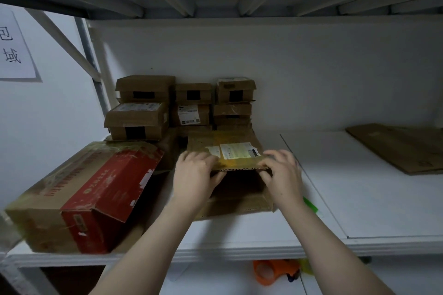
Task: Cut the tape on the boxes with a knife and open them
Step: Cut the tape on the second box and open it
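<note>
My left hand [194,170] and right hand [282,172] each pinch the top flap [225,148] at its near edge, fingers over, thumb under, to lift it evenly. Box [239,201] sits on the shelf [359,187] beside the red box [107,189]. Green thing [310,203] by my right wrist, likely the knife, set aside.

Parcel storeroom. White metal rack shelf [239,235]; small cartons [191,103] with shipping labels stacked at 12; flattened cardboard [402,148] at 2; paper sign [14,45] on the wall at 10; orange tape dispenser [273,270] below at 6.
</note>
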